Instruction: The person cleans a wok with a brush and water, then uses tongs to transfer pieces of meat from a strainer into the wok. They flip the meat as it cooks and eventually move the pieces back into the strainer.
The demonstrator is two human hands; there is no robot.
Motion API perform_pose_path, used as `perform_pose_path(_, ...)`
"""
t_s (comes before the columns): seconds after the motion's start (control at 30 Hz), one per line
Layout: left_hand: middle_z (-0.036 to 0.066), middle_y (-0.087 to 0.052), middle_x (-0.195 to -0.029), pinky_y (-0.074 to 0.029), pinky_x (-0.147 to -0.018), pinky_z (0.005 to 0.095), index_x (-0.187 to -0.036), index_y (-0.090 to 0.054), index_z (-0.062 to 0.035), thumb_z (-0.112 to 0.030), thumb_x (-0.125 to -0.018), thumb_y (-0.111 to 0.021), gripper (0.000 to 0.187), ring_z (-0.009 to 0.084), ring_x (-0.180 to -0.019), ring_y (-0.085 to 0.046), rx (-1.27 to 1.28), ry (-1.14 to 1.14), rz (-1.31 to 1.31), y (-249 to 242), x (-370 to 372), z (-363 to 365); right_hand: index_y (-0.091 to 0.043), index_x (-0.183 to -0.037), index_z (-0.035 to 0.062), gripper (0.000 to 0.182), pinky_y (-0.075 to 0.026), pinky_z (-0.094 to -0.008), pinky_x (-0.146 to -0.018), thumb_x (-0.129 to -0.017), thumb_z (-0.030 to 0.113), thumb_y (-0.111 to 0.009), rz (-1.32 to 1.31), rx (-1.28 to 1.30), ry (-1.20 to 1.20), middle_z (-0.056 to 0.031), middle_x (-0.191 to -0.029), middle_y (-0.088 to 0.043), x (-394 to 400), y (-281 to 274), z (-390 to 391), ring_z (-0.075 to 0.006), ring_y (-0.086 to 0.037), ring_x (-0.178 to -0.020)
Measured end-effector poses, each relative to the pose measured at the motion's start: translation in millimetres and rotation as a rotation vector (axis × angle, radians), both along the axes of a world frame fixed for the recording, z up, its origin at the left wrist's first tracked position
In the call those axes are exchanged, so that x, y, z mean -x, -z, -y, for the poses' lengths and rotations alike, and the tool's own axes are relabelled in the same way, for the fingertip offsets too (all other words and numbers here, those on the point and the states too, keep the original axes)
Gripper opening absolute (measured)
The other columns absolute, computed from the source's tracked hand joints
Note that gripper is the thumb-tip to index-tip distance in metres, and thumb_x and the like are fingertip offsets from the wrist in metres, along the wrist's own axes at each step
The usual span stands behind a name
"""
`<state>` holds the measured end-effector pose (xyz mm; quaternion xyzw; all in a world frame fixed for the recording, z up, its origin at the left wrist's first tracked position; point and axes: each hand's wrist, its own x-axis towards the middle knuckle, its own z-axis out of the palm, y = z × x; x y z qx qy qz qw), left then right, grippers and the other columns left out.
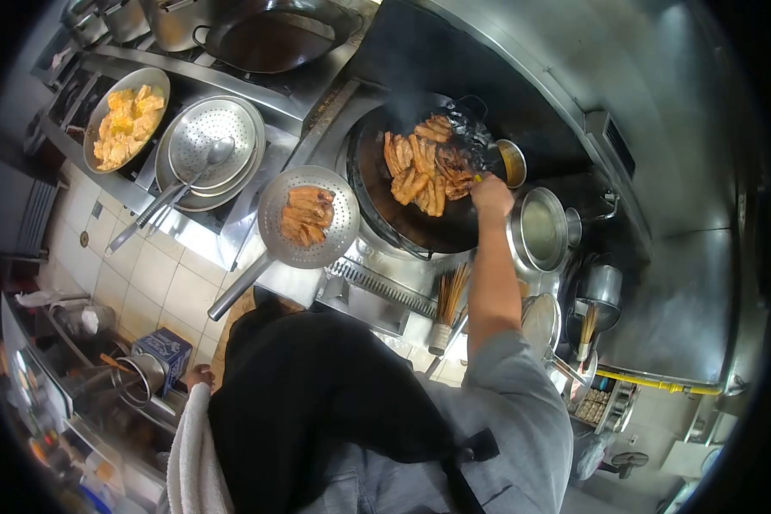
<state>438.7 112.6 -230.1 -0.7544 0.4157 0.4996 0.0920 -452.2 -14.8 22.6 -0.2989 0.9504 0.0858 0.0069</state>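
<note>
The right hand (493, 197) reaches over the wok's edge, fingers curled; what it grips, if anything, cannot be told. Just left of it, browned meat pieces (424, 167) lie in the wok (373, 184). Beside the right hand stand a small pot (512, 163) and a larger pot (541, 230) of cloudy liquid. The left hand (200, 377) hangs low, its grip unclear; ahead of it, a perforated skimmer (270, 206) carries more browned pieces (307, 216).
</note>
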Motion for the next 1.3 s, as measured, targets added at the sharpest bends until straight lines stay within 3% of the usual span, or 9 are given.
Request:
perform_pose_path(0.2,0.012,-0.076,-0.08,-0.054,-0.048,0.0376,-0.126,-0.074,-0.0069,-0.001,-0.093,-0.057,0.037,0.0213,-0.057,-0.069,0.09,-0.143,0.102,-24.6,32.0,11.8,-0.065,-0.144,0.0235,0.048,-0.057,-0.0491,-0.104,-0.1,0.043,-0.065,0.003,0.04,0.003,-0.0146,-0.136,-0.072,-16.4,-15.4,-9.8,-0.0342,-0.07,-0.125)
perform_pose_path(0.3,0.012,-0.074,-0.078,-0.053,-0.047,0.0384,-0.128,-0.072,-0.0078,-0.005,-0.097,-0.054,0.036,0.0227,-0.055,-0.068,0.096,0.082,0.006,-25.3,19.7,12.9,-0.066,-0.143,0.0242,0.045,-0.057,-0.0484,-0.105,-0.1,0.038,-0.063,0.041,-0.032,0.006,-0.013,-0.136,-0.072,-9.8,2.0,-7.9,-0.0332,-0.069,-0.127)
perform_pose_path(0.57,0.021,-0.071,-0.087,-0.057,-0.059,0.0442,-0.123,-0.07,-0.0062,-0.012,-0.102,-0.057,0.025,0.031,-0.071,-0.07,0.01,-0.28,-0.035,68.9,-28.3,-17.4,-0.074,-0.132,0.0192,0.038,-0.059,-0.0479,-0.101,-0.099,0.037,-0.064,0.087,-0.023,-0.002,-0.0148,-0.131,-0.075,-48.6,-40.3,-19.1,-0.0333,-0.072,-0.123)
perform_pose_path(0.67,0.02,-0.071,-0.085,-0.057,-0.057,0.0424,-0.125,-0.069,-0.005,-0.007,-0.102,-0.055,0.027,0.0294,-0.069,-0.07,-0.078,-0.262,-0.192,75.1,-31.6,-7.4,-0.074,-0.131,0.0172,0.039,-0.059,-0.0471,-0.101,-0.1,0.039,-0.065,0.08,-0.082,0.026,-0.0153,-0.13,-0.075,-37.3,8.5,-10.2,-0.033,-0.073,-0.121)
perform_pose_path(0.7,0.02,-0.071,-0.085,-0.057,-0.057,0.0419,-0.126,-0.069,-0.0047,-0.006,-0.102,-0.055,0.028,0.0289,-0.068,-0.069,-0.126,-0.318,-0.301,69.4,-28.3,0.7,-0.074,-0.131,0.0172,0.039,-0.059,-0.0471,-0.101,-0.1,0.039,-0.065,0.075,-0.075,0.026,-0.0153,-0.13,-0.075,-36.7,4.4,-9.4,-0.033,-0.073,-0.121)
perform_pose_path(0.73,0.019,-0.071,-0.085,-0.057,-0.057,0.0413,-0.127,-0.069,-0.0043,-0.005,-0.102,-0.054,0.029,0.0284,-0.068,-0.069,-0.619,-1.032,-0.796,53.2,-27.1,9.0,-0.074,-0.131,0.0149,0.04,-0.059,-0.0469,-0.101,-0.099,0.038,-0.066,0.076,-0.046,0.023,-0.0161,-0.129,-0.075,-38.0,-2.1,-7.1,-0.0335,-0.073,-0.12)
perform_pose_path(0.8,0.02,-0.071,-0.085,-0.057,-0.059,0.0427,-0.127,-0.068,-0.0044,-0.005,-0.103,-0.052,0.029,0.0287,-0.069,-0.069,-0.086,-0.305,-0.388,68.6,-38.9,-3.1,-0.073,-0.13,0.0126,0.041,-0.059,-0.0467,-0.101,-0.098,0.037,-0.066,0.075,-0.01,0.01,-0.0169,-0.129,-0.075,-47.9,-19.8,0.6,-0.034,-0.073,-0.119)
perform_pose_path(0.83,0.02,-0.07,-0.086,-0.057,-0.06,0.0434,-0.128,-0.067,-0.0045,-0.005,-0.103,-0.052,0.03,0.0289,-0.07,-0.069,0.098,-0.02,-0.043,3.9,-5.1,4.1,-0.074,-0.127,0.0104,0.041,-0.059,-0.0465,-0.1,-0.097,0.036,-0.067,0.068,0.022,-0.01,-0.0176,-0.129,-0.075,-57.0,-28.7,1.0,-0.0343,-0.073,-0.119)
perform_pose_path(1.3,0.017,-0.079,-0.097,-0.062,-0.071,0.0377,-0.128,-0.07,0.0013,0.0,-0.093,-0.063,0.036,0.0224,-0.079,-0.077,0.028,0.204,-0.164,82.8,-49.8,8.9,-0.079,-0.116,0.0065,0.032,-0.061,-0.0457,-0.095,-0.101,0.022,-0.056,0.033,-0.066,-0.16,-0.019,-0.12,-0.078,-88.7,1.4,10.3,-0.0347,-0.075,-0.115)
